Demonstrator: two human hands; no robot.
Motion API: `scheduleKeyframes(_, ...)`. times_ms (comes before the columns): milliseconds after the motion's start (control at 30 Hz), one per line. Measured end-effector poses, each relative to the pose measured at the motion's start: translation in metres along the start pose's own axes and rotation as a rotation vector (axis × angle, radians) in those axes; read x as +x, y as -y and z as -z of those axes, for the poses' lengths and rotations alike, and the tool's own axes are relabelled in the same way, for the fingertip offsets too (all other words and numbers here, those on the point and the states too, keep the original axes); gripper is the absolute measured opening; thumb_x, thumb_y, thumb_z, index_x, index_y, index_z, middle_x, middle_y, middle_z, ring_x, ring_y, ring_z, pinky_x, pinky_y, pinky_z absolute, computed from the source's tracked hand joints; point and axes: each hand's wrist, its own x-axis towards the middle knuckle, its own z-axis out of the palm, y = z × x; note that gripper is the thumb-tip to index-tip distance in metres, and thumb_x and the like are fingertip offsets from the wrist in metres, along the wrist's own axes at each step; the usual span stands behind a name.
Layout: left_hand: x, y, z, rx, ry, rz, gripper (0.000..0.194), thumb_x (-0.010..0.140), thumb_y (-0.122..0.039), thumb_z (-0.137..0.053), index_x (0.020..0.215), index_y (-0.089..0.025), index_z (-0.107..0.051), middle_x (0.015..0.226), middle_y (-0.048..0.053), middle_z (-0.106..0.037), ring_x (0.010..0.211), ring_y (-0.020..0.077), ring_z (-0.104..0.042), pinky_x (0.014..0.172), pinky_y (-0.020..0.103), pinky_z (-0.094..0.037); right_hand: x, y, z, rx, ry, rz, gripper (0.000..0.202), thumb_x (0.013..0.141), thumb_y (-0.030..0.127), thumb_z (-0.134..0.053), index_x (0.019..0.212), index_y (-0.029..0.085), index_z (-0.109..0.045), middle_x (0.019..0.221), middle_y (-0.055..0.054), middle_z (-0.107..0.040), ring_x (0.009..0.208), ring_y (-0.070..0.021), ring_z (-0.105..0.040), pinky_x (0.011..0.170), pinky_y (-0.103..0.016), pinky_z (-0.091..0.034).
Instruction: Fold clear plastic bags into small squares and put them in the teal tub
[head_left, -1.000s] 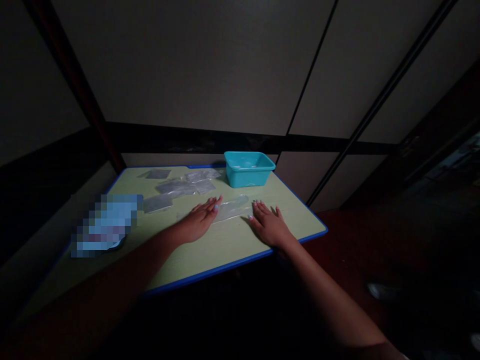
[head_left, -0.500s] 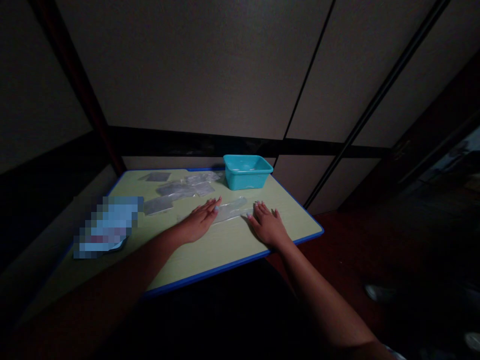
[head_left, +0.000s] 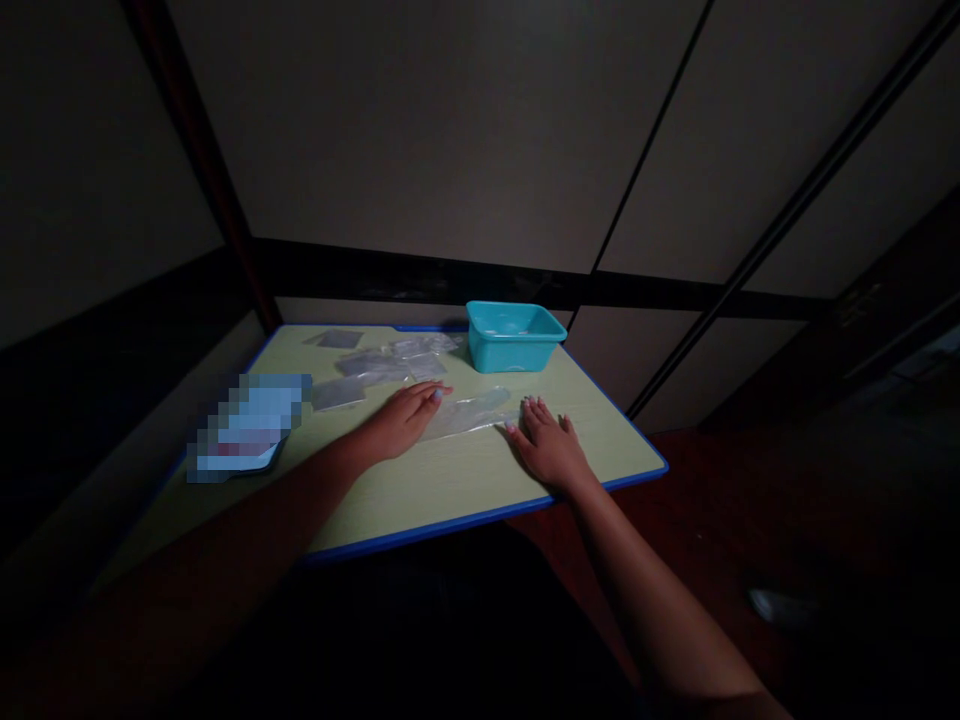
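A clear plastic bag or sheet point(head_left: 469, 413) lies flattened on the table, between my two hands. My left hand point(head_left: 405, 415) rests palm down at its left end, fingers stretched out and pointing right. At its right end, my right hand point(head_left: 551, 445) lies palm down with the fingers spread, its fingertips at the plastic. Neither hand grips anything. Behind my left hand lie several flat, clear plastic packets point(head_left: 375, 365), some overlapping. The exact kind of the plastic in the dim light is hard to make out.
A turquoise plastic basket point(head_left: 514, 352) stands at the back right of the pale table point(head_left: 420, 495), which has a blue edge. A blurred-out, phone-like device point(head_left: 255, 425) is at the left. Cabinet panels point(head_left: 420, 130) rise behind the table.
The camera view has shifted, so the whole table appears further right and slightly higher. Both hands stay on the plastic; my left hand has moved slightly along it, with fingers closer together.
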Motion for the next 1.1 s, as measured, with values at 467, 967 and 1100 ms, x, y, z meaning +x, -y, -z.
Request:
scheduleKeyframes(467,0.003,0.006,-0.001,-0.055,-0.029,0.021,0.056,0.093,-0.056,-0.022,0.107,-0.02,-0.062,0.117,0.01,-0.064,0.115,0.0232,-0.055,0.107,0.042,-0.037,-0.003,-0.001,0.001,-0.016,-0.009,0.032,0.071,0.095,0.055,-0.024,0.146,0.007,-0.028,0.154,-0.013,-0.023,0.144,-0.0224,-0.015,0.113,-0.052,-0.016)
scheduleKeyframes(967,0.009,0.01,0.007,-0.38,-0.502,0.132,0.077,0.088,-0.07,-0.006,0.091,-0.018,-0.062,0.107,0.012,-0.064,0.105,0.0251,-0.057,0.089,0.039,-0.048,-0.005,0.008,0.009,-0.084,0.004,0.269,0.069,0.094,0.047,-0.033,0.152,0.018,-0.01,0.156,-0.011,-0.003,0.145,-0.024,-0.002,0.11,-0.061,0.001)
scheduleKeyframes(1100,0.013,0.012,0.011,-0.503,-0.579,0.298,0.08,0.084,-0.071,0.005,0.085,-0.019,-0.057,0.098,0.013,-0.067,0.087,0.0231,-0.061,0.071,0.035,-0.051,0.009,0.028,0.021,-0.087,0.184,0.593,0.071,0.094,0.051,-0.033,0.152,0.017,-0.011,0.156,-0.011,-0.008,0.144,-0.0251,-0.008,0.111,-0.059,0.002)
